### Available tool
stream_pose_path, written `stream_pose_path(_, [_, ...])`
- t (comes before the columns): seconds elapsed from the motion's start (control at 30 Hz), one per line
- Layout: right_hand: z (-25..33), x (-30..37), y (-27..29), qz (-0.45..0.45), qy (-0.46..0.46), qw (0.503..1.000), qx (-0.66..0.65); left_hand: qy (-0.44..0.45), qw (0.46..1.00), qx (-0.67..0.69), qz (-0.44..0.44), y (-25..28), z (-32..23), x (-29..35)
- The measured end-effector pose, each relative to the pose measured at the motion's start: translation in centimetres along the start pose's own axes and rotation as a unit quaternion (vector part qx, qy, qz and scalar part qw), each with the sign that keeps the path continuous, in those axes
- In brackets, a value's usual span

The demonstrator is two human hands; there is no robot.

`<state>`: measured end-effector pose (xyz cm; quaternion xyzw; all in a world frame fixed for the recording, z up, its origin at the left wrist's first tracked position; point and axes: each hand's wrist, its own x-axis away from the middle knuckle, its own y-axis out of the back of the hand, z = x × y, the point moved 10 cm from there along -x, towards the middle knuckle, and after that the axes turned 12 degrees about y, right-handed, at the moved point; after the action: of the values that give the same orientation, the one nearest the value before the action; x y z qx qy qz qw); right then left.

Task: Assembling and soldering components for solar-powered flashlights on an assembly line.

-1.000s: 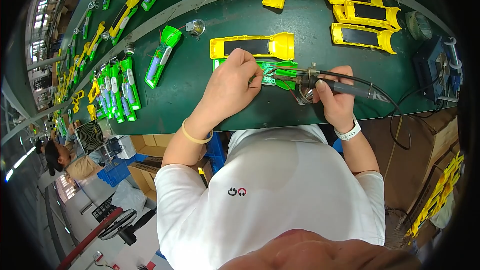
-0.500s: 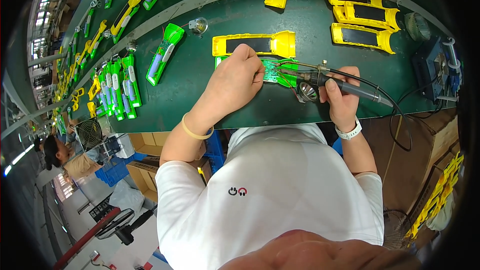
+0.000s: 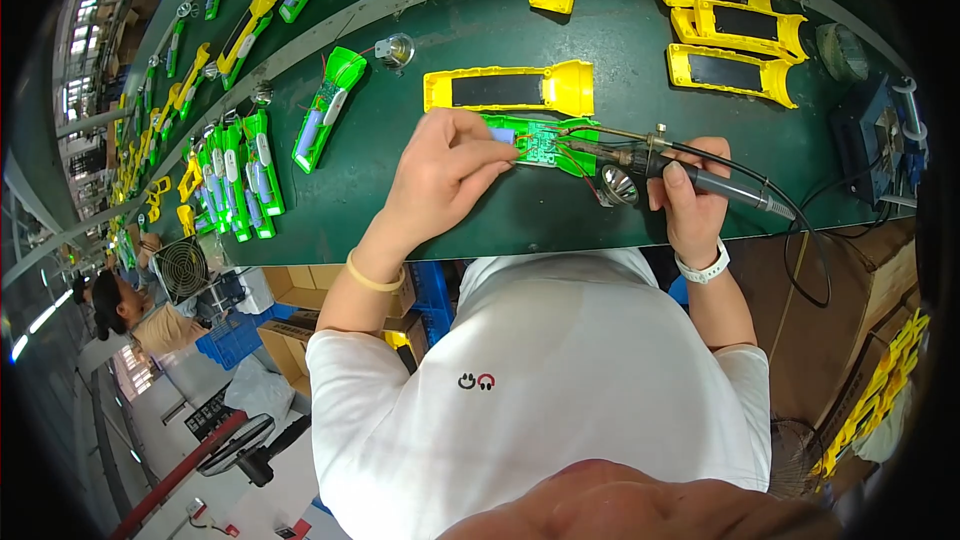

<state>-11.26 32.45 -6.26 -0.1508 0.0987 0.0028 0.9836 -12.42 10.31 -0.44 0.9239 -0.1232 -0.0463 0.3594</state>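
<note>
My right hand [image 3: 690, 200] is closed round the grey handle of a soldering iron [image 3: 715, 183], whose metal tube and tip reach left over a green circuit board [image 3: 541, 144]. The board sits in a green flashlight housing [image 3: 580, 130], with a purple battery cell [image 3: 502, 135] at its left. My left hand [image 3: 440, 175] pinches a thin red wire [image 3: 522, 145] at the board's left end and covers part of the housing. A round silver reflector [image 3: 618, 186] hangs on wires between the board and my right hand. Just beyond lies a yellow flashlight shell [image 3: 508, 88] with a dark panel.
Several yellow shells [image 3: 730, 70] lie far right, near a blue soldering station [image 3: 870, 135]. Another green housing [image 3: 328, 110] with a wired reflector [image 3: 396, 51] lies left, beside a cluster of assembled green housings [image 3: 238, 175]. A co-worker [image 3: 135, 310] is at far left.
My left hand has drawn back left and turned, uncovering the battery cell and more of the board. My right hand with the soldering iron has shifted slightly right.
</note>
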Motion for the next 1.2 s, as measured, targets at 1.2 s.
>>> stream_pose_path(1.2, [0.2,-1.1,2.4,-0.131,-0.003,0.988,-0.081,-0.221,0.944,-0.243,-0.015,-2.3,-4.4,0.9])
